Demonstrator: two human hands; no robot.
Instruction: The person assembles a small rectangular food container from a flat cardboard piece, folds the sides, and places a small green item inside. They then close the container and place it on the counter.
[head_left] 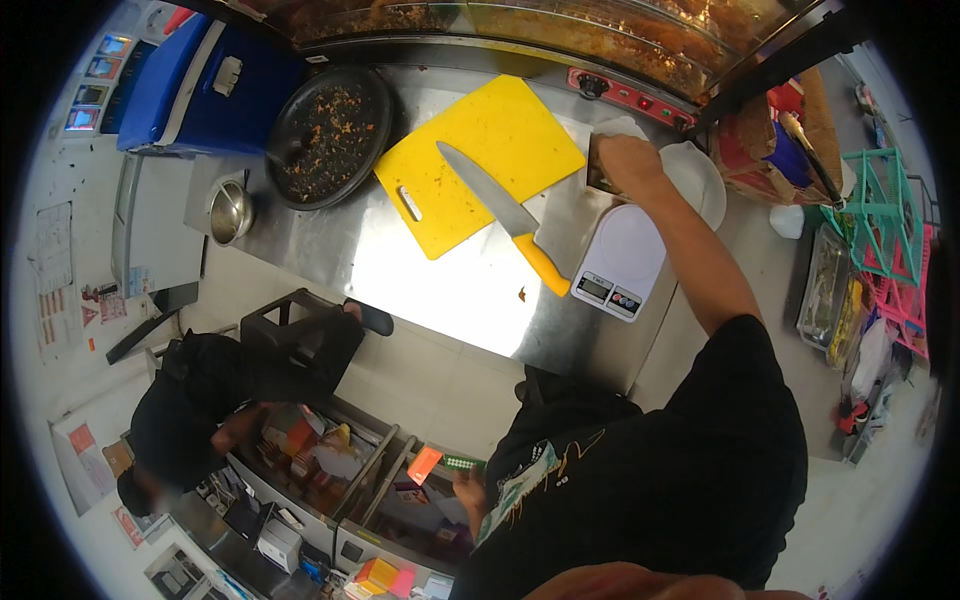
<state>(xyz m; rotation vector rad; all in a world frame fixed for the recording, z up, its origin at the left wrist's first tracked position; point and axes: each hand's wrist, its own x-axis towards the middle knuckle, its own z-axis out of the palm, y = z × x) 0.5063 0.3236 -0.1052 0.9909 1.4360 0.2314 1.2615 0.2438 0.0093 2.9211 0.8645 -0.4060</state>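
My right arm stretches across the steel counter (470,310), and my right hand (628,163) bends down at a small dark opening (598,175) by the back edge. Its fingertips are hidden there, so I cannot see what they touch. Just below that hand lies a white digital kitchen scale (622,255) with a bare platform. A large knife (490,190) with a yellow handle rests partly over the yellow cutting board (480,140). Low at my side is my left hand (468,492), near an orange card (424,465) and a green patterned packet (463,463); its fingers are too small to read.
A black round tray (335,135) with crumbs and a metal bowl (231,212) are on the left. Behind the counter stands a heated display case (640,95). A white plate (693,185) lies beside my right forearm. Another person (190,410) bends over open drawers (310,465).
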